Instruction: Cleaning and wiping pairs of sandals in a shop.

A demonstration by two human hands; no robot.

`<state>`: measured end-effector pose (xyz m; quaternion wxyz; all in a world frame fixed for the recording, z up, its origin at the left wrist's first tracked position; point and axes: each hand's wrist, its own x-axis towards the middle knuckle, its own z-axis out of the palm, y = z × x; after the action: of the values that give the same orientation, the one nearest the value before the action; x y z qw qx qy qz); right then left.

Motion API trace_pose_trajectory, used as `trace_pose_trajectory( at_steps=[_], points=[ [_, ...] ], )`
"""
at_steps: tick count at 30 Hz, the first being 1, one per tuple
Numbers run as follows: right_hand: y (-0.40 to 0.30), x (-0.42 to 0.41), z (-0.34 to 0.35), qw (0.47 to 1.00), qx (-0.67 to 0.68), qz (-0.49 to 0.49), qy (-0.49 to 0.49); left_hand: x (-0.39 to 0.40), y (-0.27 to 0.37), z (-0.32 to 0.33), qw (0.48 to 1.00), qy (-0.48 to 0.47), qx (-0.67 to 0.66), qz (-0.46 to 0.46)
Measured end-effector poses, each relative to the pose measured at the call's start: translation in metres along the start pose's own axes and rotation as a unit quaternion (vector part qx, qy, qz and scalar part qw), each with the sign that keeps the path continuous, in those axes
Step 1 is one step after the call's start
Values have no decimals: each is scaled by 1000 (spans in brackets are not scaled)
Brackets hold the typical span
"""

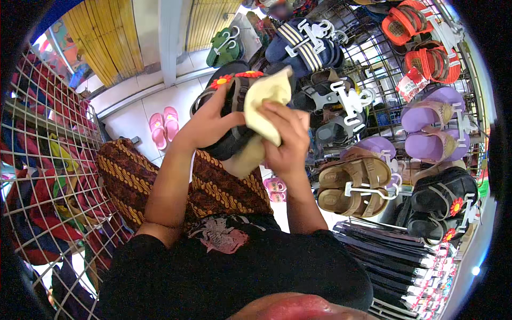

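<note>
A pair of black sandals point(230, 142) with red flowers on the straps is in front of me, gripped by my left hand point(214, 120) with its fingers over the straps. A pale yellow cloth point(256, 120) is bunched in my right hand point(286, 132) and lies against the sandals' right side. The cloth's lower end is blurred and hangs below my right hand. Part of the sandals is hidden behind the cloth and my fingers.
At the right, a black wire rack point(370, 54) holds navy striped slides point(298, 50), brown sandals point(352, 180), purple sandals point(426, 116) and orange sandals point(432, 62) on white hangers. Pink sandals point(165, 127) stand on the tiled floor. A white wire grid point(48, 160) rises at the left.
</note>
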<state>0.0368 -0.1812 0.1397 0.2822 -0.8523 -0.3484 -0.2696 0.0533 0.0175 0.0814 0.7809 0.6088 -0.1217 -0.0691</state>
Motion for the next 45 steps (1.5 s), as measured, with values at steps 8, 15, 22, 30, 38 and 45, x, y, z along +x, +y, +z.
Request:
trace_pose_trajectory(
  at_steps=[8, 15, 22, 30, 38, 45],
  points=[
    [44, 13, -35, 973, 10, 188, 130, -18, 27, -12, 972, -51, 227, 22],
    [13, 2, -32, 974, -67, 218, 17, -21, 45, -13, 919, 15, 394, -22],
    [25, -37, 4, 961, 115, 219, -123, -18, 27, -25, 900, -14, 436, -27],
    [69, -96, 65, 836, 244, 490, -46, -12, -16, -18, 892, -89, 441, -40],
    [60, -123, 82, 941, 99, 313, -82, -49, -86, 15, 934, 14, 344, -95],
    [80, -121, 62, 942, 126, 271, -152, -38, -110, 8, 946, 77, 312, -50]
  ],
)
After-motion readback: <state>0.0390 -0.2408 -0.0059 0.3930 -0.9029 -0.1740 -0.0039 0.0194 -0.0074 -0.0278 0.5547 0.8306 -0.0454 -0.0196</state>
